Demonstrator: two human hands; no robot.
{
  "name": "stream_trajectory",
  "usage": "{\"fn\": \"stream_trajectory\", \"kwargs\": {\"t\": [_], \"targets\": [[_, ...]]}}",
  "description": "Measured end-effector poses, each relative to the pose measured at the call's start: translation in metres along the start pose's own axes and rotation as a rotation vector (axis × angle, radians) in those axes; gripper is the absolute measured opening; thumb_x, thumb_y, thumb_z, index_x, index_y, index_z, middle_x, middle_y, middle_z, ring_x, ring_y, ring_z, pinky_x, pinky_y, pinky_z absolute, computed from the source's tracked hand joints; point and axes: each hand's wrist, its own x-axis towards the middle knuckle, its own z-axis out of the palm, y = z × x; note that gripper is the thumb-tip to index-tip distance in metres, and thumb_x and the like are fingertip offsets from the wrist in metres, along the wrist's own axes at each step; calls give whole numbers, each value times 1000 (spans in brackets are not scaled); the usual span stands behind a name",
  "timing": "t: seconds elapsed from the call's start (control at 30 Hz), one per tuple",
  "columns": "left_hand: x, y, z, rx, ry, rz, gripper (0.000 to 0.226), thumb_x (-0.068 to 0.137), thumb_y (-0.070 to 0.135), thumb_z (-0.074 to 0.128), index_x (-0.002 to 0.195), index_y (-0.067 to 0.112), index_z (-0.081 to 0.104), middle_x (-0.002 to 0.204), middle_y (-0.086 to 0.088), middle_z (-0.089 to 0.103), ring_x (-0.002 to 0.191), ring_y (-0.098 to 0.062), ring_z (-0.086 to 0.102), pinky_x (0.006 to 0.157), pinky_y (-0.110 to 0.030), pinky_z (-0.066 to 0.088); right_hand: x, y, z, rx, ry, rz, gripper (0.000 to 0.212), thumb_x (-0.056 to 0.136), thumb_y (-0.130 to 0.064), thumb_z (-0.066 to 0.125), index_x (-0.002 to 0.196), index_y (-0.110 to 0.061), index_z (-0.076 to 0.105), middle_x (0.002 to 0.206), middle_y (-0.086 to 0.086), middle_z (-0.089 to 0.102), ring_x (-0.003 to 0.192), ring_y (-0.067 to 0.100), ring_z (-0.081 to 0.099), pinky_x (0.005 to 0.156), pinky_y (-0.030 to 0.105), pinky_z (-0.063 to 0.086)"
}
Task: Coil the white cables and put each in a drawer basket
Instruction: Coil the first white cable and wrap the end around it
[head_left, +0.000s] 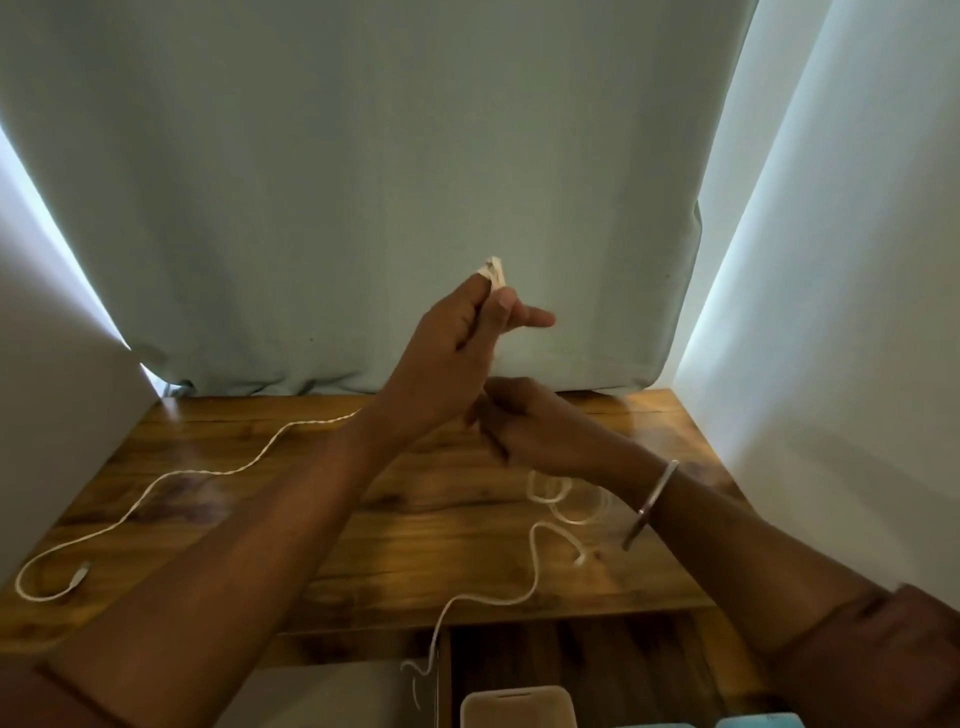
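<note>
My left hand (457, 332) is raised above the wooden table (322, 525) and pinches the plug end of a white cable (492, 271) between thumb and fingers. My right hand (524, 426) sits just below it, fingers closed; the cable in it is blurred. A long braided white cable (171, 480) snakes across the table's left side, with a connector near the left edge. Another white cable (535, 561) lies at right, partly looped, and trails over the front edge toward the open drawer. A cream basket (519, 706) shows in the drawer.
A pale green curtain (363, 182) hangs behind the table, with white walls on both sides. A blue basket corner (758, 721) peeks at the bottom right. A metal bangle (652, 504) is on my right wrist.
</note>
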Motion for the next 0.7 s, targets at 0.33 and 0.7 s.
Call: {"fn": "stream_trajectory", "kwargs": {"t": [0.33,0.7], "targets": [[-21,-33,-20,295,-359,-104,30,110,35,35,89,23,52,65,7,58,52,-8,54,59,-36,50,-16,-3,-80,-332,112,-248,15,96,-36,70,101,-26,80,81,-16,74,71,9,69,64,24,53],[-52,35,-7,-766,-462,-296,40,108,36,33,82,17,57,53,6,31,45,-12,26,84,-37,54,-15,18,-59,-601,600,-461,45,104,-54,40,85,-17,59,67,-6,61,54,20,58,52,37,49]]}}
